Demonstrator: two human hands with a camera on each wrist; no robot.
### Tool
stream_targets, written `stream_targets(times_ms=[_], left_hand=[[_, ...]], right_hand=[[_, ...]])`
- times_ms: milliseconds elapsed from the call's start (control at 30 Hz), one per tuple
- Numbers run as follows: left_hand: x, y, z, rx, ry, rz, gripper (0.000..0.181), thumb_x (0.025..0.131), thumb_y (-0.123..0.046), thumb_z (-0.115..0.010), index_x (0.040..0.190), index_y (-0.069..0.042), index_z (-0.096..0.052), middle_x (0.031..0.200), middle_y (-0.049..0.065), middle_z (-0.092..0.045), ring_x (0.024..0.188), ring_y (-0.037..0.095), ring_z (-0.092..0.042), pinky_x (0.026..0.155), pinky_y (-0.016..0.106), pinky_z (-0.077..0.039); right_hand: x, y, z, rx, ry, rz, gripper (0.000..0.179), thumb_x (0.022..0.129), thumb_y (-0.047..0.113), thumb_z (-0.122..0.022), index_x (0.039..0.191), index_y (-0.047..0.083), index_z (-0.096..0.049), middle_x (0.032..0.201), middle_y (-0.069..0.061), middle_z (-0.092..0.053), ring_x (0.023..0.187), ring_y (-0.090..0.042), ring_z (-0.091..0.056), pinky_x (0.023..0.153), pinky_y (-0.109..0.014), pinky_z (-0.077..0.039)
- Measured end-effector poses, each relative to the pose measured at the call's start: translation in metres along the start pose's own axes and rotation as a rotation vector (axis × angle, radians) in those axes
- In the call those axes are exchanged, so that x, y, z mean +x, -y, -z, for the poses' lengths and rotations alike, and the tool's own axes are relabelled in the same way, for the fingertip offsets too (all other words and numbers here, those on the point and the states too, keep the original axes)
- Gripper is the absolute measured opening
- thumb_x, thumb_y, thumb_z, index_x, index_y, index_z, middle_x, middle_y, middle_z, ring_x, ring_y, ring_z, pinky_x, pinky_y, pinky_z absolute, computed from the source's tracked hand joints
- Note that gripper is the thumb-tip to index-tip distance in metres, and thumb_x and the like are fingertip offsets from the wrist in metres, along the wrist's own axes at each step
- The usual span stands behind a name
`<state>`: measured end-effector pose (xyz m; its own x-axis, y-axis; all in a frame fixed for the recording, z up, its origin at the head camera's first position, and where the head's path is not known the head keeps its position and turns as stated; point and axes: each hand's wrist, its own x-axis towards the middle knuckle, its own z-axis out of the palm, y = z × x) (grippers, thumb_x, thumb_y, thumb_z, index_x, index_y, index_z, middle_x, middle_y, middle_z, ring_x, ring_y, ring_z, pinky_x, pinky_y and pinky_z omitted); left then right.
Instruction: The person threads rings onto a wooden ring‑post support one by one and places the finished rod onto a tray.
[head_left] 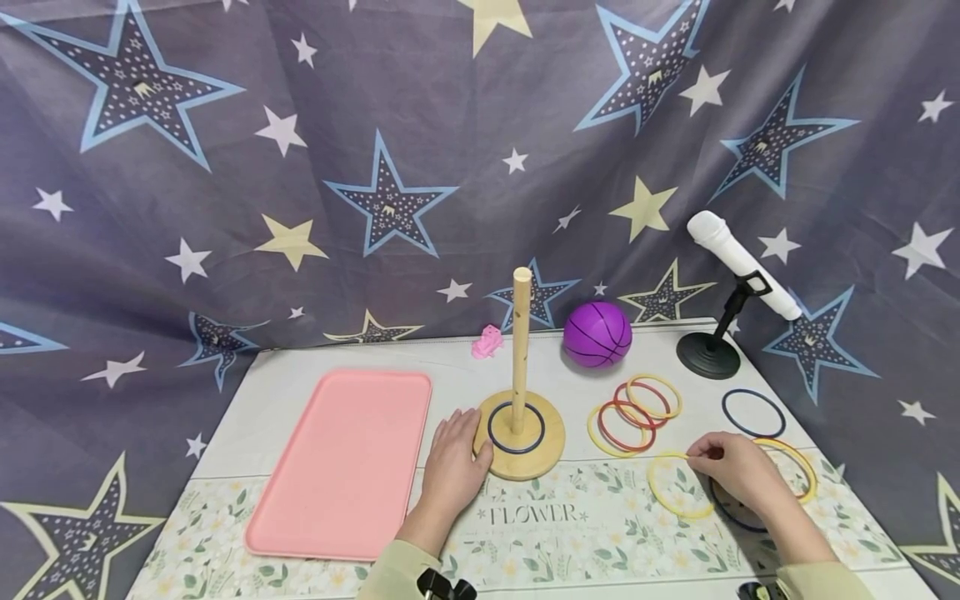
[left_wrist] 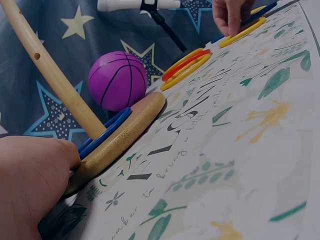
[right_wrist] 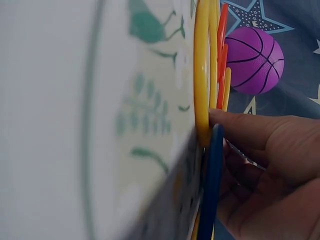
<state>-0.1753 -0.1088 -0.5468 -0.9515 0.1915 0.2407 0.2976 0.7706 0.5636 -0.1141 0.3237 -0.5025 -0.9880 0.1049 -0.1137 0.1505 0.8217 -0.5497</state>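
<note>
Head view, wooden stand (head_left: pixel 520 367): upright, with a dark blue ring (head_left: pixel 516 452) round the foot of its post.
Left hand (head_left: pixel 453 458): at the stand's left, fingers loosely stretched, resting against the base.
Right hand (head_left: pixel 738 471): well right of the stand, thumb and fingertip pinching the edge of a yellow ring (head_left: pixel 678 514).
Pile of red and yellow rings (head_left: pixel 647 426): right of the stand, between it and the right hand.
Left wrist view, base: the left hand touches its rim, just beside the dark blue ring; its fingertips are hidden. A hard push there could, I judge, slide or tip the stand.
Right wrist view, second blue ring (right_wrist: pixel 211 185): close against the yellow ring, well right of the stand; whether they touch, I cannot tell.
Likely snag: if they overlap, lifting the yellow ring could drag the second blue ring along; a pinch so near the rim could also slip.
</note>
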Motion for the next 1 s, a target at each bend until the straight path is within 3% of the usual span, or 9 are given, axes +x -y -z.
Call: stream_targets(times_ms=[400,700,1000], left_hand=[[-0.001,-0.002,-0.001,-0.005,0.001,0.004,0.058,0.106,-0.022,-0.069,0.156,0.004,-0.057,0.16,0.023,-0.057,0.158,0.042,-0.042,0.135,0.058,-0.022],[-0.001,-0.001,-0.003,0.005,0.005,0.003,0.058,0.106,-0.023,-0.068,0.157,0.003,-0.057,0.16,0.022,-0.057,0.158,0.041,-0.042,0.135,0.058,-0.022],[-0.002,-0.001,-0.004,0.003,0.006,0.001,0.058,0.106,-0.022,-0.068,0.156,0.004,-0.057,0.16,0.022,-0.057,0.158,0.042,-0.042,0.135,0.059,-0.023]], right_hand=[[0.014,0.017,-0.003,-0.052,0.004,-0.018,0.012,0.104,0.022,-0.076,0.101,0.011,-0.078,0.093,0.001,-0.073,0.082,-0.017,-0.063,0.074,-0.046,-0.052],[0.009,0.018,-0.003,0.009,-0.077,-0.034,0.012,0.105,0.024,-0.077,0.102,0.012,-0.077,0.092,0.0,-0.072,0.082,-0.019,-0.062,0.071,-0.04,-0.047],[0.006,0.026,-0.004,0.1,-0.131,-0.004,0.023,0.106,0.03,-0.077,0.118,0.011,-0.082,0.104,-0.004,-0.077,0.085,-0.021,-0.064,0.07,-0.038,-0.048]])
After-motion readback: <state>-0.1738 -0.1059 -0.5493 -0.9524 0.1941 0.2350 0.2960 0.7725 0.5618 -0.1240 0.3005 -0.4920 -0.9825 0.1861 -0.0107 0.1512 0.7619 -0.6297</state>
